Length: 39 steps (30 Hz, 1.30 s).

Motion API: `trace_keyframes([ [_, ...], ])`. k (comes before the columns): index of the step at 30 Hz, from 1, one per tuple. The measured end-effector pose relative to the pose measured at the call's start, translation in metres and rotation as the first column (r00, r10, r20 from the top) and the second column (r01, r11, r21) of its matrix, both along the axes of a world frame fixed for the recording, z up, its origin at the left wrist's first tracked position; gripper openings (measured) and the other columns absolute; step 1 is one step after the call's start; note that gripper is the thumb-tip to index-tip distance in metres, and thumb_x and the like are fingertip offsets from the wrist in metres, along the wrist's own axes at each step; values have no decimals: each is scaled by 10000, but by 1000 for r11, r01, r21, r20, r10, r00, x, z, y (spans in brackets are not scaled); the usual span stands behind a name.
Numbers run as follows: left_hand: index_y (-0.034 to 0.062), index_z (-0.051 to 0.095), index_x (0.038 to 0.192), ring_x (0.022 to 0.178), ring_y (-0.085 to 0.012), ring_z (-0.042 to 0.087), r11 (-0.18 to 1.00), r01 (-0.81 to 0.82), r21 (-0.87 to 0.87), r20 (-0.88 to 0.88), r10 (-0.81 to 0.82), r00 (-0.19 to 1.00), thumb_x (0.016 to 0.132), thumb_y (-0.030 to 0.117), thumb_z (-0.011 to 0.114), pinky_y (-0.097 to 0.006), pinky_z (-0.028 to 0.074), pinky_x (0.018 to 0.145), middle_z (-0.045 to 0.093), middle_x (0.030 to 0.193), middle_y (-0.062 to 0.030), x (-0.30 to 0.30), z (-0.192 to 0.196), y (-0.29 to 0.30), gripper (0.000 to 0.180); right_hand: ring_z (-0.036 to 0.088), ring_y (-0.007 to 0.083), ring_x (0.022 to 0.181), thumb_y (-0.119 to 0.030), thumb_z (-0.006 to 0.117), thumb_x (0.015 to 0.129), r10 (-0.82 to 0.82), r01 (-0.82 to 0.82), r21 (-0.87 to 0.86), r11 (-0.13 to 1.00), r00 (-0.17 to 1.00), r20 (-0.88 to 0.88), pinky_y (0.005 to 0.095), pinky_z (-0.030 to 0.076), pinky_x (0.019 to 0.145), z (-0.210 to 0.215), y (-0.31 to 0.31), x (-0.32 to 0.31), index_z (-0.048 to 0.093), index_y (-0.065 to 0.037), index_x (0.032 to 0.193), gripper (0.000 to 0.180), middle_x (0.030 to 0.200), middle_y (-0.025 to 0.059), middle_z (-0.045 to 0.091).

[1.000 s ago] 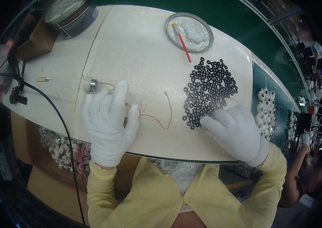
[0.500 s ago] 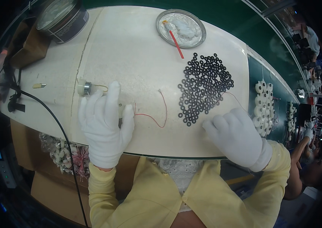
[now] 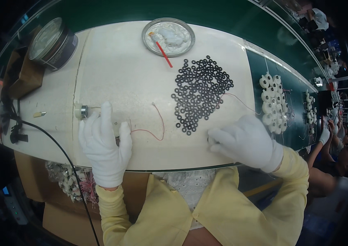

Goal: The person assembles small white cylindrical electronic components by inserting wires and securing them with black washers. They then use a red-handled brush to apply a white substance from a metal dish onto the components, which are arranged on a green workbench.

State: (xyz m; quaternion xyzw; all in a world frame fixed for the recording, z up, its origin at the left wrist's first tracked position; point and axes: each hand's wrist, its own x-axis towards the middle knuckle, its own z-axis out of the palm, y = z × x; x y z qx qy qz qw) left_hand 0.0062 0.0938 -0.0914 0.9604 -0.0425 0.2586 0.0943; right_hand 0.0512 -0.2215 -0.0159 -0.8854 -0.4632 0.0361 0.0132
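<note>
My left hand, in a white glove, lies flat on the white table top with fingers together, pressing down on a thin red wire that curls out to its right. Just beyond its fingertips sits a small round metal part. My right hand, also gloved, rests on the table at the near edge of a pile of several black rings; its fingertips pinch toward the table, and whether they hold a ring is hidden.
A round metal dish of white paste with a red stick stands at the back. A tin can sits back left, a black cable front left. White spool parts lie on the green belt to the right. Another person's hands work far right.
My right hand has slid left along the near edge of the ring pile. My left hand stays on the wire with its thumb drawn in slightly.
</note>
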Motion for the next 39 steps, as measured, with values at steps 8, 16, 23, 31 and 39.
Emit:
trace_keyframes([
  [8, 6, 514, 1379, 1103, -342, 551, 1000, -8, -18, 5, 8, 1000, 846, 186, 698, -488, 383, 1025, 592, 1177, -171, -1, 0, -5, 592, 569, 215, 547, -239, 649, 887, -336, 334, 45, 942, 939, 75, 349, 402, 559, -9, -60, -31, 638, -131, 1071, 213, 644, 7, 598],
  [16, -26, 510, 1367, 1069, -355, 576, 999, 15, 50, 31, -17, 999, 860, 152, 687, -474, 398, 1011, 608, 1172, -182, 2, 4, -6, 565, 579, 209, 526, -360, 640, 906, -434, 413, 188, 891, 897, 83, 367, 408, 542, 4, -43, -18, 628, -139, 1013, 245, 610, 9, 575],
  [23, -30, 493, 1389, 1107, -360, 567, 999, -8, 47, -6, 8, 1000, 875, 141, 678, -480, 398, 1021, 607, 1215, -187, 1, 1, -8, 572, 589, 218, 609, -338, 708, 803, -328, 311, 133, 941, 936, 129, 347, 434, 604, -24, -28, -7, 634, -163, 1069, 327, 713, -10, 603],
  [31, -35, 484, 1395, 1173, -365, 547, 996, -16, 92, -31, 19, 999, 896, 121, 654, -477, 393, 1046, 588, 1296, -190, -2, 3, -9, 550, 614, 239, 696, -175, 696, 797, -234, 293, 236, 927, 940, -249, 359, 462, 638, 65, -97, -42, 635, -143, 1039, 252, 830, 24, 613],
  [39, -38, 482, 1393, 1242, -371, 517, 995, -29, 96, -79, 37, 996, 900, 110, 638, -487, 373, 1077, 568, 1333, -197, -4, 2, -6, 538, 600, 247, 785, 80, 600, 775, -629, 639, 171, 750, 769, -115, 346, 481, 701, 111, -212, -7, 617, -28, 961, 216, 869, 80, 605],
])
